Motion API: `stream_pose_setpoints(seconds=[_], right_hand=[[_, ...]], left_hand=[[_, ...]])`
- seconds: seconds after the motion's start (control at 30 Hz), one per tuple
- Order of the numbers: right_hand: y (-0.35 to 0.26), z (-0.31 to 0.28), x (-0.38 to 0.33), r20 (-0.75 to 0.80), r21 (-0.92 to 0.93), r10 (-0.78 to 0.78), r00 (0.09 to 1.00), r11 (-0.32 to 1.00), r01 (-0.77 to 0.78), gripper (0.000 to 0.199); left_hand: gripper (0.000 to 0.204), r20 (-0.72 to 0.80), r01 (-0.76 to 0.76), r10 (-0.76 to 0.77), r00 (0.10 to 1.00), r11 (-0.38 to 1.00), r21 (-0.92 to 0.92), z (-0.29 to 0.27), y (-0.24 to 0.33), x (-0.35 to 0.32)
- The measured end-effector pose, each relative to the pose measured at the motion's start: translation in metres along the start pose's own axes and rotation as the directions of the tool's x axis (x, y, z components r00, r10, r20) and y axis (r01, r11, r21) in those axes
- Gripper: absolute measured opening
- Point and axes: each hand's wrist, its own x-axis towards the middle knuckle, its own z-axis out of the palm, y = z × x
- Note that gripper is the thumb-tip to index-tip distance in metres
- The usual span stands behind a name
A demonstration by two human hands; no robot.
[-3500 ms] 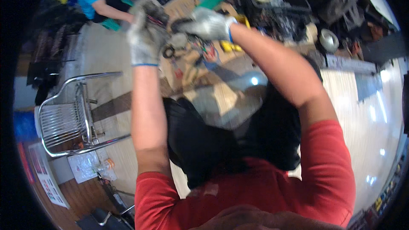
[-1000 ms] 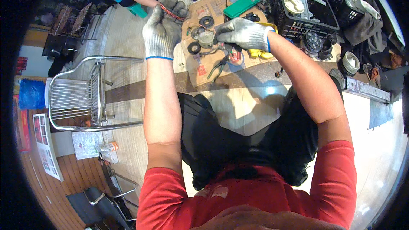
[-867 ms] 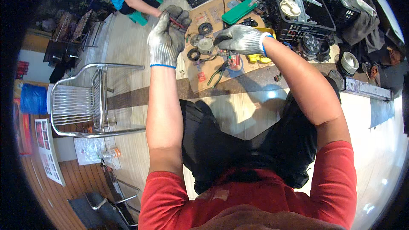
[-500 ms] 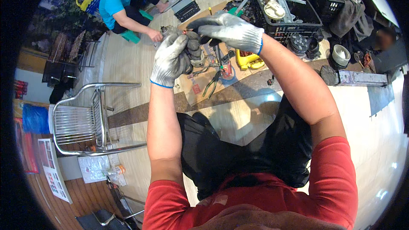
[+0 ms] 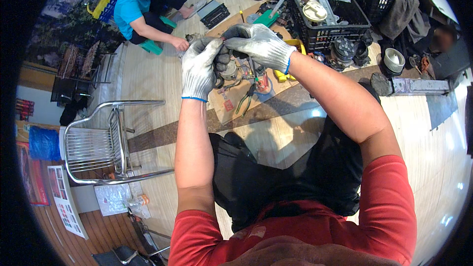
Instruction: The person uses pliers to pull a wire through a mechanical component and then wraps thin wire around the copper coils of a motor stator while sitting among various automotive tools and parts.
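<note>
Both my hands wear white knit gloves with grey, dirt-darkened palms and fingers. My left hand (image 5: 199,69) is closed, thumb against the fingers. My right hand (image 5: 261,45) meets it from the right, its fingertips pinched together. What they grip is too small and too covered by the gloves to name; a dark reddish speck shows where the fingertips meet. A greyish rounded metal part (image 5: 228,72) sits just beside the left fingers; whether that hand holds it, I cannot tell. Below the hands, pliers (image 5: 245,99) with dark handles lie on a cardboard sheet (image 5: 227,113).
A yellow object (image 5: 282,77) lies under my right wrist. Black crates (image 5: 335,33) stand far right, near a white fan wheel (image 5: 393,62) and a metal beam (image 5: 421,87). A metal chair (image 5: 93,143) is at left. A co-worker in blue (image 5: 132,12) sits far left, reaching inward.
My right hand has come down and left; its spread fingers have closed in a pinch against the left fingertips. My left hand has shifted slightly right. The co-worker's hand stays nearly in place.
</note>
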Motion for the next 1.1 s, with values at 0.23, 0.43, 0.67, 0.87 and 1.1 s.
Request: stream_pose_setpoints(seconds=[0.23, 0.43, 0.67, 0.87, 1.1], right_hand=[[-0.004, -0.004, 0.000, 0.025, -0.199, -0.080, 0.996, 0.976, 0.084, 0.036], [0.016, -0.006, 0.008, 0.042, -0.357, -0.105, 0.994, 0.927, 0.113, 0.037], [-0.001, -0.008, 0.006, -0.041, -0.313, -0.099, 0.994, 0.946, 0.082, 0.028], [0.011, -0.009, 0.007, 0.001, -0.511, -0.192, 0.981, 0.844, 0.165, 0.032], [-0.006, -0.013, 0.004, 0.025, -0.531, -0.076, 0.997, 0.844, 0.078, 0.028]], left_hand=[[0.021, -0.079, -0.031, 0.033, 0.996, 0.999, 0.031, 0.004, -0.003, -0.002], [0.032, -0.061, -0.086, 0.083, 0.995, 0.995, -0.052, 0.004, -0.014, 0.003], [0.039, 0.060, -0.226, 0.225, 0.973, 0.853, 0.470, -0.010, -0.024, 0.004], [0.025, 0.143, -0.365, 0.494, 0.857, 0.388, 0.846, 0.013, -0.013, -0.013], [0.018, 0.159, -0.385, 0.572, 0.804, 0.298, 0.873, 0.021, -0.025, -0.015]])
